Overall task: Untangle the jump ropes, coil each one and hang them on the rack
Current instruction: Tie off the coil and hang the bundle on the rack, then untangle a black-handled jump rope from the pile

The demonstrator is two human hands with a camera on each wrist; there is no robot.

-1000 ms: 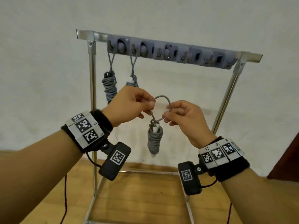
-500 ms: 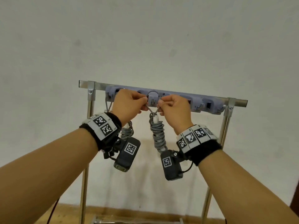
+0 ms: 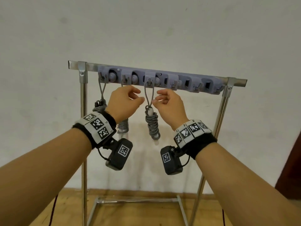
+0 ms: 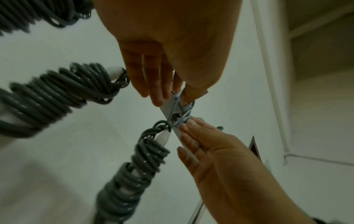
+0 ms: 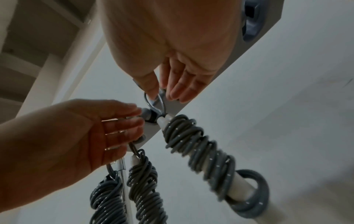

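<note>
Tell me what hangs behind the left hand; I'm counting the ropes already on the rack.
A coiled rope hangs behind the left hand. Its lower coils show below the wrist; its hanging loop and upper part are covered.

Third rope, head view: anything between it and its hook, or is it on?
Nothing visible stands between them. The third rope already hangs by its loop on the third hook of the rack. The left hand and right hand flank the loop, fingers relaxed, gripping nothing.
</note>
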